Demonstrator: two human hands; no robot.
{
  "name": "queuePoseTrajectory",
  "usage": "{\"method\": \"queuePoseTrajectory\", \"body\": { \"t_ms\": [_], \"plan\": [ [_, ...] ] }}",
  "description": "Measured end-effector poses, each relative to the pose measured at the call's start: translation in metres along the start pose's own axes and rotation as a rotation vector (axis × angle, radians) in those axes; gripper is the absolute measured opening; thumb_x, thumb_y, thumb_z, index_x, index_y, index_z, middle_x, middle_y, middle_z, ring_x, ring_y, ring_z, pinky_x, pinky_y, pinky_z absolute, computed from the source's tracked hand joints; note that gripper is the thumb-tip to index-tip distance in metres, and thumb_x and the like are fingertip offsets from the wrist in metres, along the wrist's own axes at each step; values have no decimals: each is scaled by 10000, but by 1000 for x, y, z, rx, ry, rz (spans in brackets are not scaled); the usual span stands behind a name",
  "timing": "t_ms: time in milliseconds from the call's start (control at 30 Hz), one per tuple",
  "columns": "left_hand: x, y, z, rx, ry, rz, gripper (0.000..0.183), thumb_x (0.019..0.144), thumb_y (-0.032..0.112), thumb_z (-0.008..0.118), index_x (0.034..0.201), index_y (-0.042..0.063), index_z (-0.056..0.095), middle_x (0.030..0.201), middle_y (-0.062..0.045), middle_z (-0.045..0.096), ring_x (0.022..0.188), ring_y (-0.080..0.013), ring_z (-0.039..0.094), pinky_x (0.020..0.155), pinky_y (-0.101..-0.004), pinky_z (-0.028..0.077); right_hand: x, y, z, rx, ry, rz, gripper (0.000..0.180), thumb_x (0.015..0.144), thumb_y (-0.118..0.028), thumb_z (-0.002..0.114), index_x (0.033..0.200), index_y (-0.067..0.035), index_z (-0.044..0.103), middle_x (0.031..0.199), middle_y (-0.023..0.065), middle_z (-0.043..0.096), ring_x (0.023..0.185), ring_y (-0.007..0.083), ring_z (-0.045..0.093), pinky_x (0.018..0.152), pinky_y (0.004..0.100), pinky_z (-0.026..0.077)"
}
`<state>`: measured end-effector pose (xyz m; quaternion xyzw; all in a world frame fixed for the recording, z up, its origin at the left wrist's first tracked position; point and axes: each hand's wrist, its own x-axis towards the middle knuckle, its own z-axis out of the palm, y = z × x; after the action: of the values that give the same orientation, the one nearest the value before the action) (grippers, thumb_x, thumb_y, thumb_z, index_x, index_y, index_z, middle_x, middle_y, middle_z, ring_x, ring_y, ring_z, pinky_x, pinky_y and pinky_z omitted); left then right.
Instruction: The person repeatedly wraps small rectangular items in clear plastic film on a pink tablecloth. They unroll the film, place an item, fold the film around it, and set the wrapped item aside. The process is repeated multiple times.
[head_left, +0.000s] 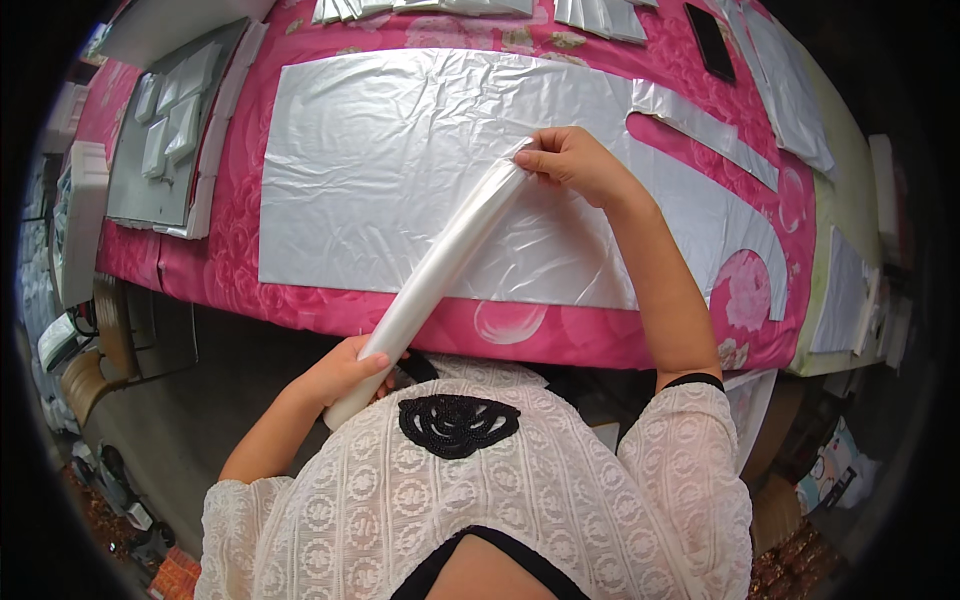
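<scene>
A long roll of whitish plastic film or bags (442, 274) runs slantwise from near my body up over the table. Around its lower part my left hand (352, 371) is closed, by the table's front edge. Up at the far end, the thumb and fingers of my right hand (562, 161) pinch the roll's tip. Beneath both lies a large flat silvery plastic carrier bag (360, 172), wrinkled, with its two cut handles spread to the right. Whether the roll touches that bag cannot be told.
A pink floral tablecloth (225, 262) covers the table. At left, a grey board (150, 191) bears several small white packets (184, 127). Folded plastic bags (600, 19) lie along the back, with a black phone (709, 41) at the back right. More flat bags (787, 90) lie at right.
</scene>
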<state>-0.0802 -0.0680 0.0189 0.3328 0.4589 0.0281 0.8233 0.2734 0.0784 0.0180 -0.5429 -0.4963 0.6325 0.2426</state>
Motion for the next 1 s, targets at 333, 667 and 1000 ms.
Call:
{"method": "queuePoseTrajectory", "body": {
  "t_ms": [333,667,1000],
  "plan": [
    [-54,-37,-53,-25,-117,-146,602,739,432,712,1113,-6,539,912,-78,613,810,-133,585,748,-285,484,-14,39,-135,-114,618,-120,178,831,-187,634,869,-14,645,667,-31,550,578,43,470,523,195,384],
    [4,105,-10,1206,131,333,432,684,298,740,1001,44,591,878,-148,633,829,-353,597,723,-402,467,12,3,-79,-156,417,-181,184,830,-201,643,857,-20,650,670,-29,552,600,45,463,563,193,391],
    [94,93,8,1613,-98,1310,557,711,282,677,1152,-15,510,1168,-136,521,1076,-272,506,975,-416,382,52,-3,-59,-256,247,-105,183,838,-218,642,828,-35,628,669,-44,532,597,34,448,527,187,356]
  ]
}}
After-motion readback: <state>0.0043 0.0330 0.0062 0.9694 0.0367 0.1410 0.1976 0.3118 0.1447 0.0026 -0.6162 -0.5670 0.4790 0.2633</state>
